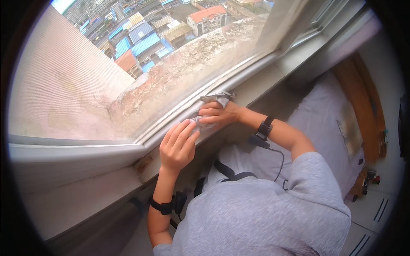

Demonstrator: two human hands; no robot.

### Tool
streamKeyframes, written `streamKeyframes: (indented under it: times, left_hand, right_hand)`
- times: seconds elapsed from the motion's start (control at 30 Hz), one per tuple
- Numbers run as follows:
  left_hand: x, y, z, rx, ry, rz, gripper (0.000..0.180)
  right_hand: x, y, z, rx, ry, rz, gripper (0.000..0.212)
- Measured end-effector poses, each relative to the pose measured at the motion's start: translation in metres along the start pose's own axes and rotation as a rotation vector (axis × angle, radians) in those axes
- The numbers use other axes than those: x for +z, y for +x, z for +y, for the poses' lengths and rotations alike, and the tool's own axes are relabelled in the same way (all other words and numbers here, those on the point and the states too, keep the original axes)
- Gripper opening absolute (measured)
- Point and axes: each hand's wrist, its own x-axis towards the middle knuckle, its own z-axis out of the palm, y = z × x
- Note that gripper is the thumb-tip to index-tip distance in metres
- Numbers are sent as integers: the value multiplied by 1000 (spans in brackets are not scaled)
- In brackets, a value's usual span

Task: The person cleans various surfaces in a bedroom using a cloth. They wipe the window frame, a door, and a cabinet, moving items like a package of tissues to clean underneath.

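Note:
A crumpled grey cloth (pixel 223 98) lies bunched against the white window frame (pixel 171 127), just above the sill. My right hand (pixel 221 113) is closed on it, fingers curled over the folds, and part of the cloth sticks out above the knuckles. More of it shows between my two hands. To the left, my left hand (pixel 177 147) reaches up with its fingers stretched out. Its fingertips meet the frame and the cloth's near edge; whether they press on the cloth I cannot tell.
Behind the frame is a window pane (pixel 192 64), with rooftops far below outside. The tiled sill (pixel 85 192) runs along the window. A bed with pale bedding (pixel 318 111) and a wooden headboard (pixel 363 94) stands to the right. Each forearm wears a black strap with a small device.

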Motion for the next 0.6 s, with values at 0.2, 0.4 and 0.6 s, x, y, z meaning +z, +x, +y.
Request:
streamKeyframes:
  times: [0.2,0.4,0.6]
  left_hand:
    - [88,40,-3,-9,-58,-33,19]
    - [139,54,9,-106,1,-48,30]
    - [172,39,21,-312,203,21,47]
  right_hand:
    - [-69,-99,66,227,-168,59,52]
    - [-124,-163,111,246,-261,49,54]
    - [-163,-213,137,373,-261,84,67]
